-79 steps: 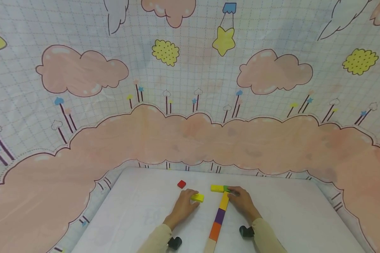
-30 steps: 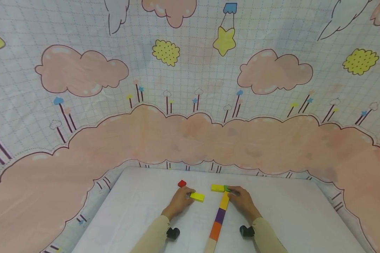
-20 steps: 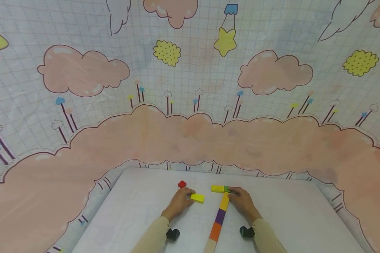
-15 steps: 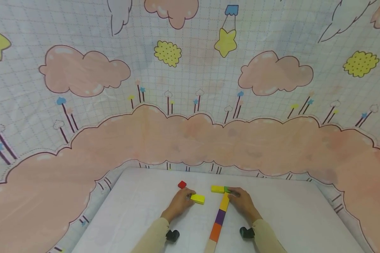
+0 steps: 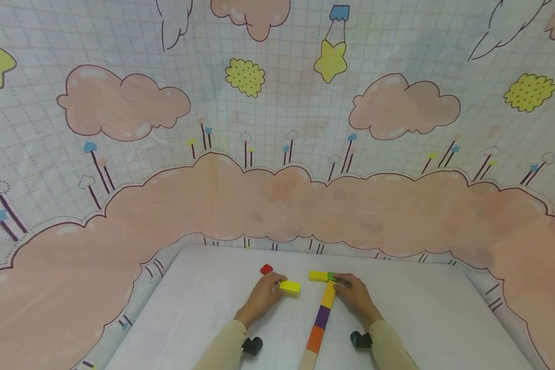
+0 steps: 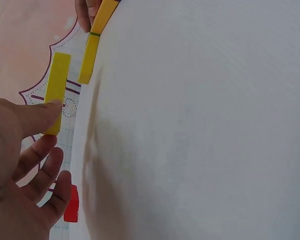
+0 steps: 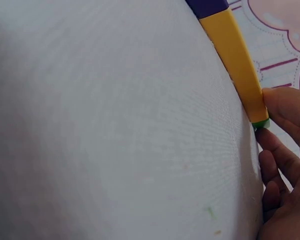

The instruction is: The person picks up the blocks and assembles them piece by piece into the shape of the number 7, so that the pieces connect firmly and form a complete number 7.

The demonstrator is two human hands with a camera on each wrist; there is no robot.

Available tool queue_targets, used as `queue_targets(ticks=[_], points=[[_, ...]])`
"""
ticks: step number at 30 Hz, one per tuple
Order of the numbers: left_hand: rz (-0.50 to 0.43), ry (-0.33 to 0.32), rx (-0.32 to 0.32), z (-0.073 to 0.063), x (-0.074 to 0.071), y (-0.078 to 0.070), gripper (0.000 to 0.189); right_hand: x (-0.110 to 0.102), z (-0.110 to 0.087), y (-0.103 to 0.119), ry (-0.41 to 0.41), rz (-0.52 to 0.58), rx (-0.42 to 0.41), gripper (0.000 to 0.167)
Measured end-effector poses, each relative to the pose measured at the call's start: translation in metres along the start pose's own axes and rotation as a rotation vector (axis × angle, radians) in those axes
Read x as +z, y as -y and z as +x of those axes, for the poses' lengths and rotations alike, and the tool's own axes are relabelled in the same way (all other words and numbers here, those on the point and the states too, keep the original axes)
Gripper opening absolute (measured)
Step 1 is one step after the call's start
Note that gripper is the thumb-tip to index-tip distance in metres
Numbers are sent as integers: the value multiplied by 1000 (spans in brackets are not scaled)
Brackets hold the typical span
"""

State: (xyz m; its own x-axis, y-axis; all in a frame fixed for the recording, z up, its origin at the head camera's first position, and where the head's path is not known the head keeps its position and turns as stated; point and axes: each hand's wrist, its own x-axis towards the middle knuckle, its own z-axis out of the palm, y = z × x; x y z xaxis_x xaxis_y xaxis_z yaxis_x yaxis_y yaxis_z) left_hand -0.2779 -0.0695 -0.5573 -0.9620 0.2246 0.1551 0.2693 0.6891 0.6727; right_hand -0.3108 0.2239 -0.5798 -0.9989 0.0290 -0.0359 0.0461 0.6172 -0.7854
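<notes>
My left hand [image 5: 262,295] pinches a yellow block [image 5: 290,288] by its left end, thumb against one face, other fingers loosely bent. In the left wrist view this yellow block [image 6: 57,82] appears raised off the table. My right hand [image 5: 357,297] has thumb and fingertips at the corner where a green block [image 5: 331,276] meets an orange-yellow block [image 5: 328,295]. In the right wrist view the thumb touches the side of the orange-yellow block [image 7: 235,62], and a fingertip lies by the green block [image 7: 261,123], mostly hidden. Another yellow block [image 5: 318,276] adjoins the green one.
A purple block [image 5: 322,316], an orange block [image 5: 315,338] and a tan block [image 5: 308,359] continue the row towards me. A red block [image 5: 266,269] lies just beyond my left hand. The white table [image 5: 189,308] ends at a patterned cloth [image 5: 277,200].
My left hand has shifted its hold from around the yellow block to its left end. That block has risen and moved slightly right. My right hand stays at the row's corner.
</notes>
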Motion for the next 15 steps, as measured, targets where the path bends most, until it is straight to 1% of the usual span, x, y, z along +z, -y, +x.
queue_targets(ticks=[4, 6, 13, 15], points=[[4, -8, 2, 4, -1, -3, 31, -1, 0, 1, 2, -4, 13, 33], [3, -17, 16, 6, -1, -4, 31, -1, 0, 1, 0, -4, 21, 32], [8, -37, 36, 15, 1, -5, 30, 0, -1, 2, -9, -17, 6, 33], [5, -37, 27, 17, 2, -5, 30, 1, 0, 2, -8, -16, 7, 33]])
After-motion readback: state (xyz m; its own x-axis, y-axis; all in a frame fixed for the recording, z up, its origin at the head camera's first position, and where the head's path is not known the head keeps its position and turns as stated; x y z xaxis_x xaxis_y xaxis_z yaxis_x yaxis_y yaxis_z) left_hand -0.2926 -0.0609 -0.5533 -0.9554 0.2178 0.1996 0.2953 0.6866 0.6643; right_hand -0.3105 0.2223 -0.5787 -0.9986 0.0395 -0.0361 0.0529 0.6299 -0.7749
